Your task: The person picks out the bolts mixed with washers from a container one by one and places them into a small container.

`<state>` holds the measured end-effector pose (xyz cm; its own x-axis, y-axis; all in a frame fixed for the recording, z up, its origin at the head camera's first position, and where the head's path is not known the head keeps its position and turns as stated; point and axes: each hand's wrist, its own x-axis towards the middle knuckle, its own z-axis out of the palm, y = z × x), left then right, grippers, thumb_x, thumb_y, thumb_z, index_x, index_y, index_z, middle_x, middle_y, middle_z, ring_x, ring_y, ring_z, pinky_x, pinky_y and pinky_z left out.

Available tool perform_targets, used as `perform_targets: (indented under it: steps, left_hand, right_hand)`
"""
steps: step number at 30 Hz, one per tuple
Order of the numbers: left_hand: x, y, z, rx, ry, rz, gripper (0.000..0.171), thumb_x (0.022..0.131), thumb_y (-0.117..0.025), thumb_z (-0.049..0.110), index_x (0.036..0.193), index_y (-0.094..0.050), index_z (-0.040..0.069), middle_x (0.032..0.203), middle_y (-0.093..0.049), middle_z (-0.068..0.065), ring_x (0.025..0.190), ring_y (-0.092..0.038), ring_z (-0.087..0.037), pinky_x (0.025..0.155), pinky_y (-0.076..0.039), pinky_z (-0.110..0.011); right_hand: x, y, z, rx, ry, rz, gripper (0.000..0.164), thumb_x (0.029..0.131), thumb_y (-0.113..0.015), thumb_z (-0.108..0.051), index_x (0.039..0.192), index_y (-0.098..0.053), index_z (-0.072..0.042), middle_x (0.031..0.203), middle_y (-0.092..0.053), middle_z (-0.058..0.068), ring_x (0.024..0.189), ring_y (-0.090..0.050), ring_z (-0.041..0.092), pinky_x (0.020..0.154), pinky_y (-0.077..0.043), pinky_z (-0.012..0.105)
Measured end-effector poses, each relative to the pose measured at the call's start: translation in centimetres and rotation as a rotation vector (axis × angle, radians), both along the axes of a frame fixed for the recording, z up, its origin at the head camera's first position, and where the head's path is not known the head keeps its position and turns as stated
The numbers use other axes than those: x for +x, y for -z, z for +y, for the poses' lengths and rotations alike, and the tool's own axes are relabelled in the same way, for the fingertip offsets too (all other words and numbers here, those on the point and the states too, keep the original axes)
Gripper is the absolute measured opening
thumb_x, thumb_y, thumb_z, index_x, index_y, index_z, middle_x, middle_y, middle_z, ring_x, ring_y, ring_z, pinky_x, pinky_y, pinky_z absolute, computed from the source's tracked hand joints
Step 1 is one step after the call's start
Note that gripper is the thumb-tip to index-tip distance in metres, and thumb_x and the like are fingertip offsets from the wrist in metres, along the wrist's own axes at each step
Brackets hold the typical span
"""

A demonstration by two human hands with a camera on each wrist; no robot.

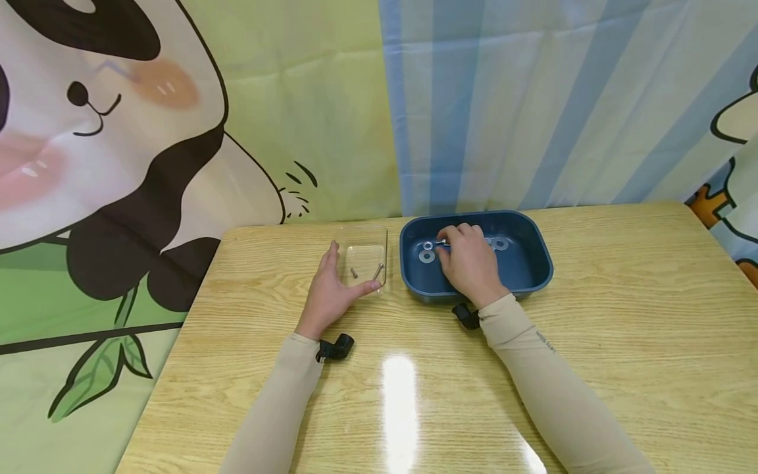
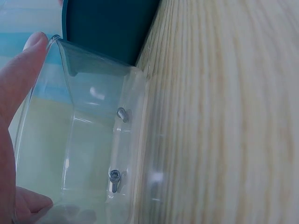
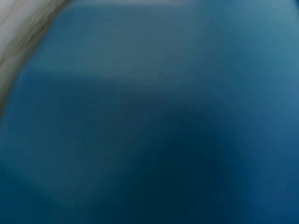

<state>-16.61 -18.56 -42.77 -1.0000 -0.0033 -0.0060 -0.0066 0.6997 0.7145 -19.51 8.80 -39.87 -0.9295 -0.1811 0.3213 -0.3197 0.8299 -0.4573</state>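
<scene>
My left hand [image 1: 328, 297] grips a clear plastic box [image 1: 362, 232], thumb along its near right rim and fingers against its left side. Two small metal screws [image 1: 378, 270] lie inside it; in the left wrist view one screw [image 2: 115, 175] shows a socket head. Inside a dark blue tray [image 1: 535, 268], my right hand [image 1: 470, 262] reaches down with curled fingers. Between its thumb and index finger is a metal screw [image 1: 441, 243], the head pointing left and part of the shank hidden by the hand. The right wrist view is a blue blur.
Flat washers lie in the tray: a large washer [image 1: 426, 256] and a small washer [image 1: 428, 245] left of the right hand, another washer [image 1: 501, 243] to its right. The wooden table [image 1: 622, 316] meets a printed curtain [image 1: 331, 131] behind the tray.
</scene>
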Motion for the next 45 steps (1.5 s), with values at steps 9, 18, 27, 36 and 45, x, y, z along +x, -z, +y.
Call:
perform_targets:
  steps: [9,18,27,36,45]
  left_hand:
    - [-0.1,0.1,0.0,0.009,-0.005,-0.001,0.129,0.072,-0.082,0.065,0.164,-0.007,0.015,0.167,-0.015,-0.010,0.149,-0.021,-0.040,0.115,-0.027,-0.061]
    - [0.0,0.1,0.0,0.005,-0.007,-0.002,0.131,0.070,-0.080,0.069,0.164,-0.007,0.015,0.167,-0.015,-0.009,0.150,-0.019,-0.038,0.116,-0.025,-0.060]
    - [0.0,0.0,0.0,0.005,-0.006,-0.008,0.135,0.066,-0.077,0.076,0.164,-0.008,0.015,0.167,-0.015,-0.010,0.149,-0.021,-0.039,0.115,-0.026,-0.060]
    - [0.0,0.1,0.0,0.008,-0.003,-0.012,0.133,0.068,-0.078,0.074,0.164,-0.005,0.018,0.168,-0.013,-0.009,0.150,-0.019,-0.038,0.116,-0.025,-0.060]
    - [0.0,0.2,0.0,0.002,-0.002,0.004,0.135,0.066,-0.076,0.078,0.164,-0.006,0.017,0.167,-0.014,-0.009,0.150,-0.021,-0.038,0.115,-0.027,-0.060]
  right_hand:
    - [-0.5,-0.1,0.7,0.012,0.010,-0.063,0.027,0.096,-0.070,-0.014,0.120,-0.069,-0.002,0.110,-0.062,0.019,0.099,-0.051,0.036,0.074,-0.051,0.048]
    - [-1.1,0.2,1.2,0.034,0.024,-0.129,0.033,0.097,-0.069,-0.015,0.126,-0.066,-0.001,0.116,-0.060,0.021,0.106,-0.050,0.038,0.081,-0.050,0.050]
    - [-1.3,0.4,1.3,0.055,0.053,-0.185,0.038,0.096,-0.069,-0.014,0.129,-0.064,0.002,0.122,-0.057,0.025,0.106,-0.049,0.040,0.085,-0.049,0.053]
    - [-1.3,0.6,1.3,0.109,0.078,-0.256,0.044,0.095,-0.069,-0.015,0.133,-0.060,0.006,0.127,-0.053,0.029,0.113,-0.046,0.044,0.095,-0.045,0.056]
    - [-1.3,0.6,1.4,0.135,0.081,-0.318,0.049,0.097,-0.067,-0.015,0.138,-0.055,0.008,0.130,-0.049,0.032,0.117,-0.042,0.046,0.098,-0.043,0.058]
